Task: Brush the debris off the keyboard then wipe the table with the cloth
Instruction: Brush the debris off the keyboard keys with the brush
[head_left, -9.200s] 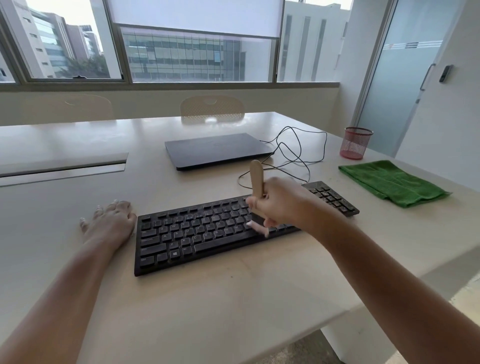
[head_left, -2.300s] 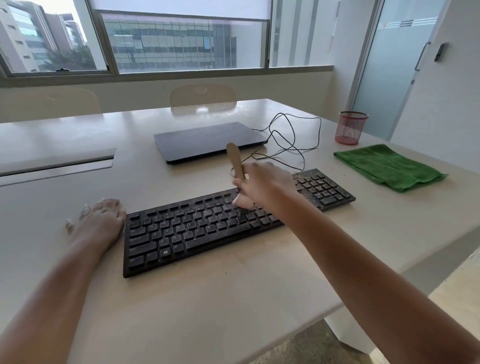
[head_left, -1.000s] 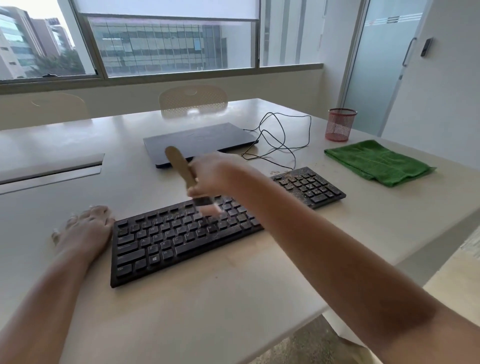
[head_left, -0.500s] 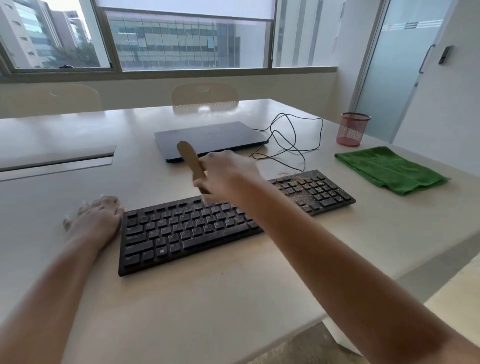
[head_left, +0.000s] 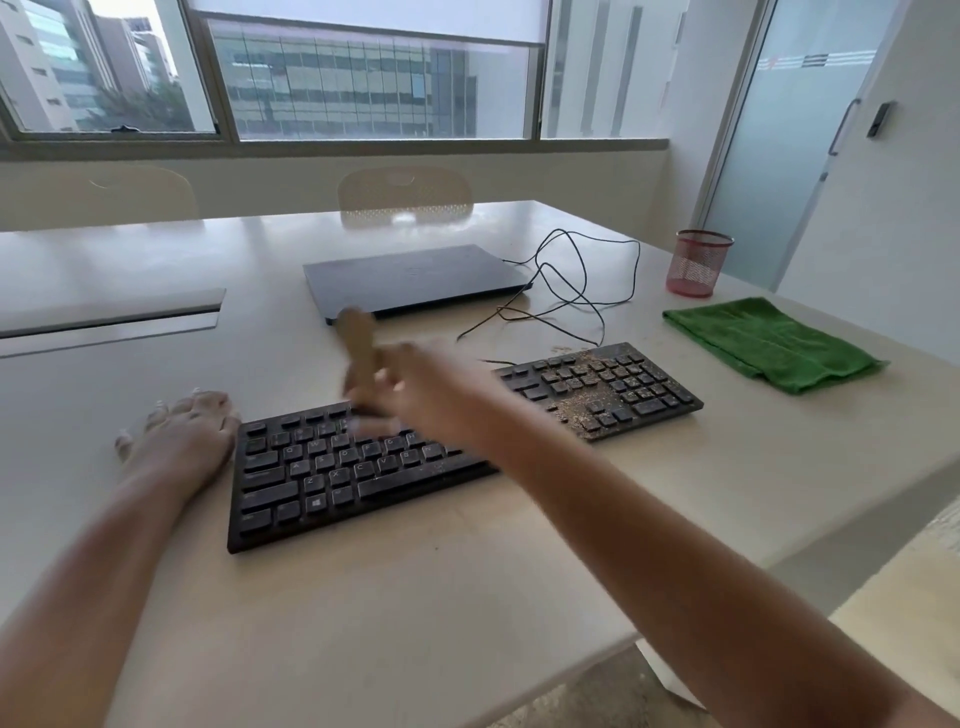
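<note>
A black keyboard (head_left: 332, 483) lies across the beige table (head_left: 415, 597). Brown debris (head_left: 592, 402) covers its right end, around the number pad. My right hand (head_left: 415, 389) grips a wooden-handled brush (head_left: 358, 343) over the upper middle keys; the hand is blurred and the bristles are a pale smear at the keys. My left hand (head_left: 182, 436) rests flat on the table, touching the keyboard's left end. A folded green cloth (head_left: 769, 343) lies at the right, apart from both hands.
A closed dark laptop (head_left: 415, 278) sits behind the keyboard, with a tangle of black cable (head_left: 566, 291) to its right. A red mesh cup (head_left: 698, 262) stands behind the cloth. The table's right edge runs close by the cloth. Two chairs stand at the far side.
My right hand has swept the brush leftward along the keyboard, from near the number pad to the upper middle keys. Debris shows piled on the right end. My left hand stays put.
</note>
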